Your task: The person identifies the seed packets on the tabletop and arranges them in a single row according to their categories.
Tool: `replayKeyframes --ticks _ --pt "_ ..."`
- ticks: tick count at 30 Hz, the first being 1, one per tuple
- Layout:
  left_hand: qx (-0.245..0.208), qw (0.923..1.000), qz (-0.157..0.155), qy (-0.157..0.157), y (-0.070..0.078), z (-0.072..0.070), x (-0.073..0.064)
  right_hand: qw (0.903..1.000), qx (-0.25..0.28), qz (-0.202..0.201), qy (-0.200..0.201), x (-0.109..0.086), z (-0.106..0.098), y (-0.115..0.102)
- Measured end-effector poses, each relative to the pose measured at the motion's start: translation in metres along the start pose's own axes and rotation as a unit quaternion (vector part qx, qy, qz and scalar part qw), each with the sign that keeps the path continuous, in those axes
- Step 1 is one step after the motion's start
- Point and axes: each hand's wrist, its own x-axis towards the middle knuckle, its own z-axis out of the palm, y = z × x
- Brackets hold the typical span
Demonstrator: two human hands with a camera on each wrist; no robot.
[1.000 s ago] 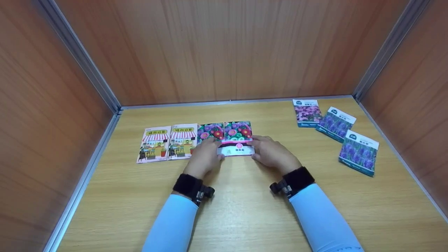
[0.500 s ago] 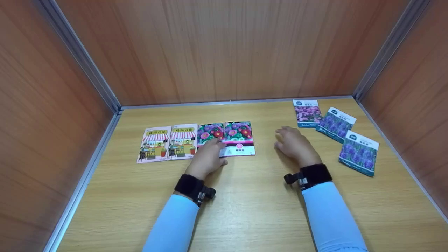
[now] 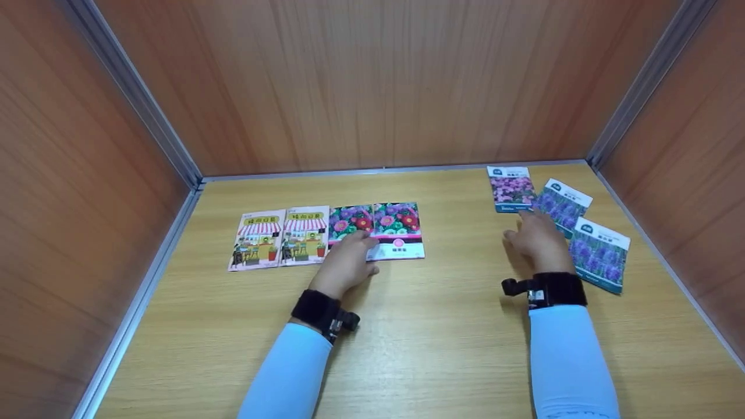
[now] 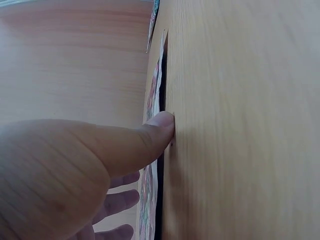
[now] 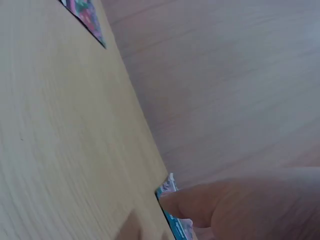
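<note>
A row of flat seed packets lies left of centre: two with a striped-awning shop picture (image 3: pixel 253 241) and two with red and purple flowers (image 3: pixel 396 218). Over the lower part of the flower packets lies my left hand (image 3: pixel 344 262), fingers loosely extended. Its thumb (image 4: pixel 161 120) is at their near edge in the left wrist view. My right hand (image 3: pixel 542 241) hovers by the packets on the right, its fingertips near the pink-flower packet (image 3: pixel 512 189). It partly covers a purple-flower packet (image 3: pixel 561 203); another purple-flower packet (image 3: pixel 599 253) lies beside the wrist.
The wooden table (image 3: pixel 407 349) is enclosed by a brown wood-grain back panel (image 3: pixel 378 87) and side panels with grey metal edging. Each wrist wears a black band with a small camera.
My right hand has left the right edge of the flower packets and moved right to the three loose packets. The left hand has stayed almost in place.
</note>
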Motion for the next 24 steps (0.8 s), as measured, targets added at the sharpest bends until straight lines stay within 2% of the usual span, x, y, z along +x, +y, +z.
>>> replayKeyframes --ticks 7,16,24 --pt "-0.005 1.0 -0.003 0.003 0.0 0.001 0.001 0.9999 0.001 0.005 0.016 0.001 -0.001 0.015" --pt "-0.009 0.9999 -0.01 -0.003 0.001 0.002 0.001 0.9982 0.049 0.033 0.006 0.006 -0.002 0.031" --pt "-0.003 1.0 -0.007 -0.003 0.001 0.001 0.0 0.9986 -0.007 0.051 0.002 0.006 -0.001 0.023"
